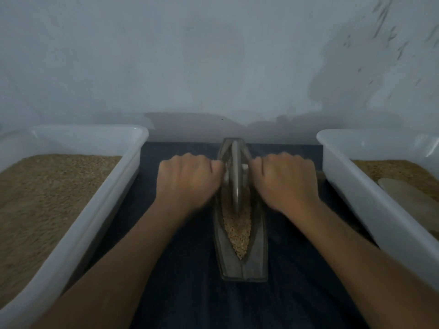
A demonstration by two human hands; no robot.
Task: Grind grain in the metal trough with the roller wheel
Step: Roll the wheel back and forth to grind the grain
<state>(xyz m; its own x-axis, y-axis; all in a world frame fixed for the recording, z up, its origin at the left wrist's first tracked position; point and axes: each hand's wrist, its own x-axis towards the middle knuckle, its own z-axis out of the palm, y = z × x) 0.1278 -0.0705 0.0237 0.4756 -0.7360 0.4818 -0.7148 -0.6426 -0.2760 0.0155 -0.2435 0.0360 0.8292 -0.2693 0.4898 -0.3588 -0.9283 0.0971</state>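
Note:
A long boat-shaped metal trough [257, 262] lies lengthwise on a dark blue cloth in front of me. Tan grain [238, 230] fills its narrow channel at the near half. A metal roller wheel [236, 176] stands upright on edge in the far half of the channel. My left hand [187, 178] is closed around the wheel's axle handle on the left side. My right hand [285, 179] is closed around the handle on the right side. Both handle ends are hidden inside my fists.
A white plastic tub [99, 205] full of grain stands to the left. Another white tub [356, 186] at the right holds grain and a pale flat scoop [408, 195]. A grey wall rises just behind the trough.

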